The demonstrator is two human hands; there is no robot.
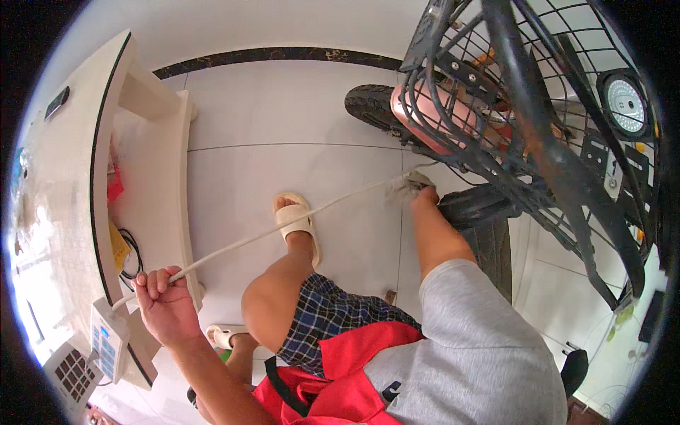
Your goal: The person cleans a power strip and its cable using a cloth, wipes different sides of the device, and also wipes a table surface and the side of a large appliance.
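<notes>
My left hand [169,308], at the lower left, has its fingers closed around a white cable [249,239]. One end of the cable runs to a white box with a small lit display [106,340] at the table's edge. The cable stretches up and right across the floor towards my right hand [424,195], beside the wheel of a vehicle. A blurred grey-white cloth [409,183] is at my right hand, around the cable. Most of the right fingers are hidden by it.
A black wire basket and frame [552,149] of a pink vehicle [433,114] fill the right side, close by. Its tyre [372,106] stands on the tiled floor. A light table [69,175] holding a remote control [57,103] stands left. A coiled black cable [133,255] lies on its shelf.
</notes>
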